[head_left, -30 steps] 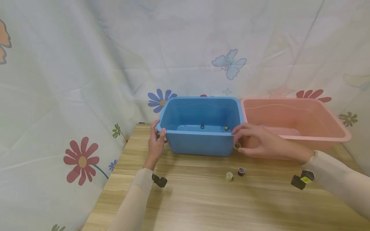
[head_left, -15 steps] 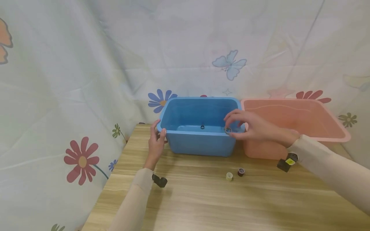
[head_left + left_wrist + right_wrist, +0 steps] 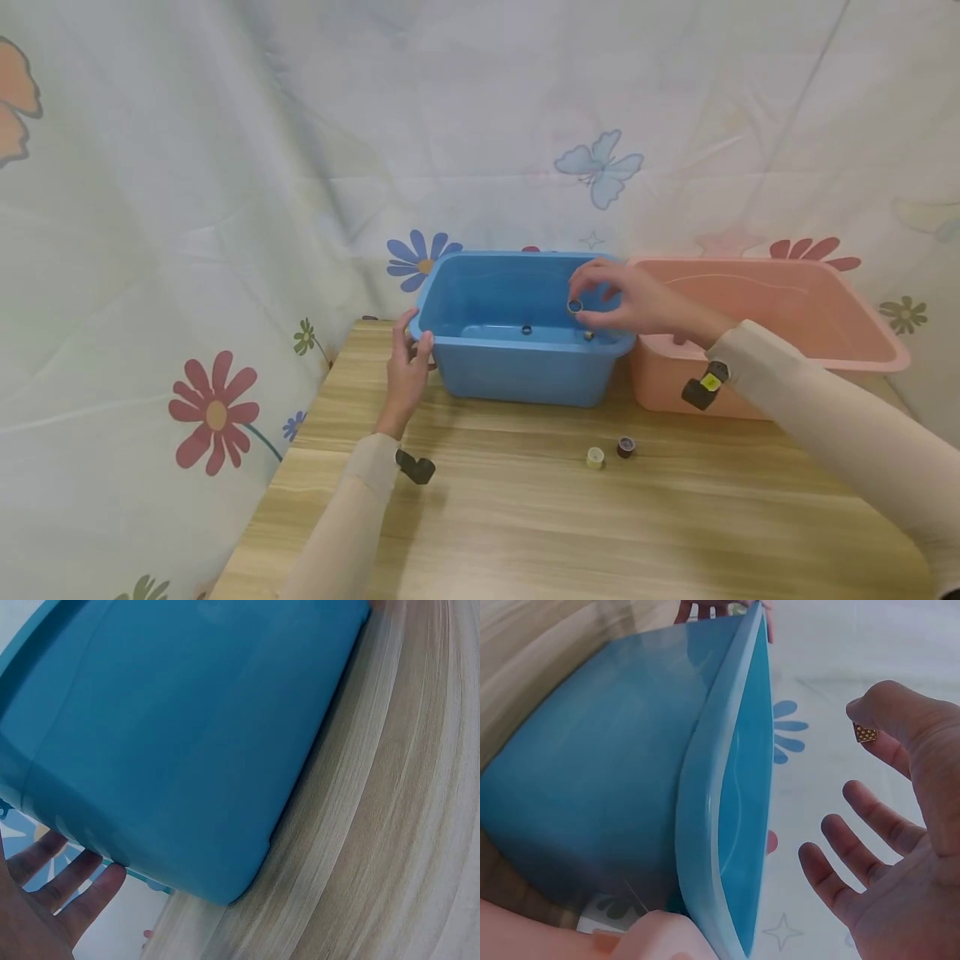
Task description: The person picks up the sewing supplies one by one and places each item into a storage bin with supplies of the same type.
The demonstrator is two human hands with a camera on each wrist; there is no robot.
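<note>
Your left hand, centre-left of frame, has fingers fairly straight, touching the blue bin at its left end, probably steadying it. Black ring lies on that bin's floor, mid-frame. Your right hand pinches a gold-dotted ring above the bin's right half; only thumb and one finger on it, likely because it's tiny. Gold ring sits inside below. Lower centre-right: pale spool, then dark spool, presumably kept within reach. Pink bin, right side, stands just beside.

No readable text, labels or numbers
</note>
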